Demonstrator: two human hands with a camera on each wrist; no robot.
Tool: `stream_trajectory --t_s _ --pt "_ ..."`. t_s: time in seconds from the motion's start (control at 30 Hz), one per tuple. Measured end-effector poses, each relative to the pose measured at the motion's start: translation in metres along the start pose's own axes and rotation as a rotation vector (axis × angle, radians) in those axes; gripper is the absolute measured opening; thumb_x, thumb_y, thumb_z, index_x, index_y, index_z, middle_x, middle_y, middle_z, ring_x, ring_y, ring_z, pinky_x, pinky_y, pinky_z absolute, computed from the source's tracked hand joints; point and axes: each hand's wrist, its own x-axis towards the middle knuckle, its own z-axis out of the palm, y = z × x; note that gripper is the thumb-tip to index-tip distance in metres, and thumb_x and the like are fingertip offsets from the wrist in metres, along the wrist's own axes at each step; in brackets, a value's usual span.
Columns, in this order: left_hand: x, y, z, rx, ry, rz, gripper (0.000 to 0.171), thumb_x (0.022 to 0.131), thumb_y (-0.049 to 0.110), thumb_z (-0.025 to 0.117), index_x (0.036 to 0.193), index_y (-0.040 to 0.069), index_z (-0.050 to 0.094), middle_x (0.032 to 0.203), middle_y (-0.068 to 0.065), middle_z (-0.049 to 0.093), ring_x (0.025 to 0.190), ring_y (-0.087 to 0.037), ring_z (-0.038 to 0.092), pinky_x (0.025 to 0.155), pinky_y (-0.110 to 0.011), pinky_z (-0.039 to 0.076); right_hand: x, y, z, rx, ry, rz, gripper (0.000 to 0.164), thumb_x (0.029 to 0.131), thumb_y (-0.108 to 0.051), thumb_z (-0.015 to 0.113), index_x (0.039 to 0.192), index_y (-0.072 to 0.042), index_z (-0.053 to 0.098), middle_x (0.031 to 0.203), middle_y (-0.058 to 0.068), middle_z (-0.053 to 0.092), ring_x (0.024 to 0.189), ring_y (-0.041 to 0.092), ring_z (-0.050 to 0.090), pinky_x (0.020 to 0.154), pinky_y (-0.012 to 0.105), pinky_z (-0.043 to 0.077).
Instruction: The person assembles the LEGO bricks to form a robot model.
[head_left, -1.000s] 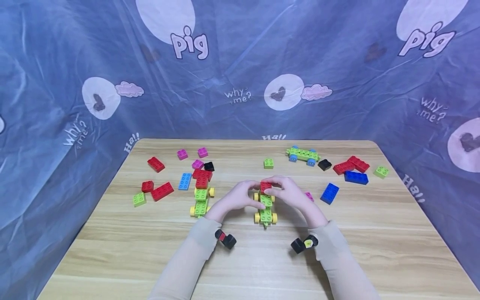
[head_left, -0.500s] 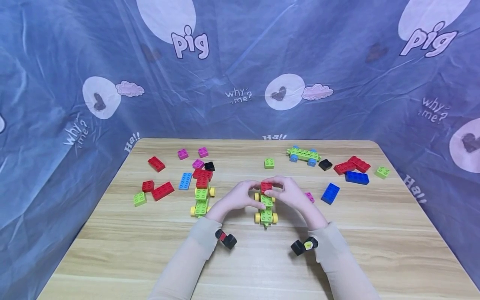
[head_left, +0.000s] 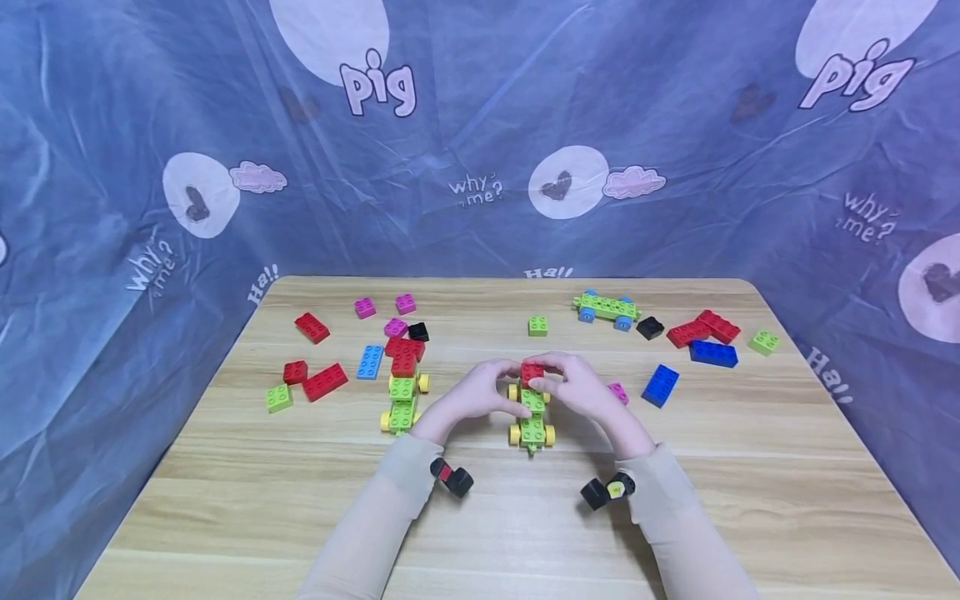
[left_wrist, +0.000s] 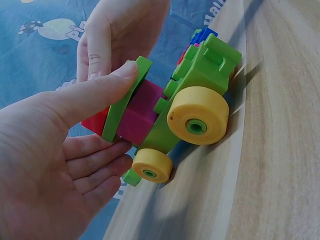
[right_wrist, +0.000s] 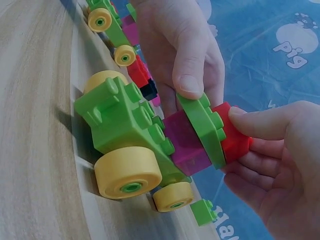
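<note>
A green toy car base [head_left: 532, 431] with yellow wheels stands mid-table between both hands. On it sits a magenta brick [right_wrist: 186, 142], topped by a green plate [right_wrist: 202, 127] that overhangs along the car. A red brick [head_left: 532, 373] crowns the stack at the far end. My left hand [head_left: 482, 390] pinches the green plate, thumb on its near edge, fingers behind the stack. With thumb and fingers, my right hand [head_left: 576, 385] grips the red brick from the other side. The yellow wheels [left_wrist: 198, 116] rest on the table.
To the left stands a similar yellow-wheeled car [head_left: 402, 400] bearing red bricks. A blue-wheeled green car base [head_left: 607, 308] lies at the back right. Loose red bricks [head_left: 325, 382], a light blue plate [head_left: 370, 362], blue bricks [head_left: 661, 386] and a small green brick [head_left: 537, 326] lie around.
</note>
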Motion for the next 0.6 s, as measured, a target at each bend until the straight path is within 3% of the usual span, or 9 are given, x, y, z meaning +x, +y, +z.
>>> stream_trajectory --t_s 0.6 --pt "0.0006 0.0000 0.0008 0.004 0.005 0.001 0.071 0.070 0.029 0.086 0.131 0.007 0.057 0.129 -0.009 0.061 0.122 -0.025 0.055 0.108 -0.042 0.040 0.0006 -0.0017 -0.0005 -0.009 0.004 -0.014 0.035 0.089 -0.011 0.066 0.121 0.004 0.062 0.122 0.023 0.063 0.117 0.041 0.057 0.102 0.054 0.043"
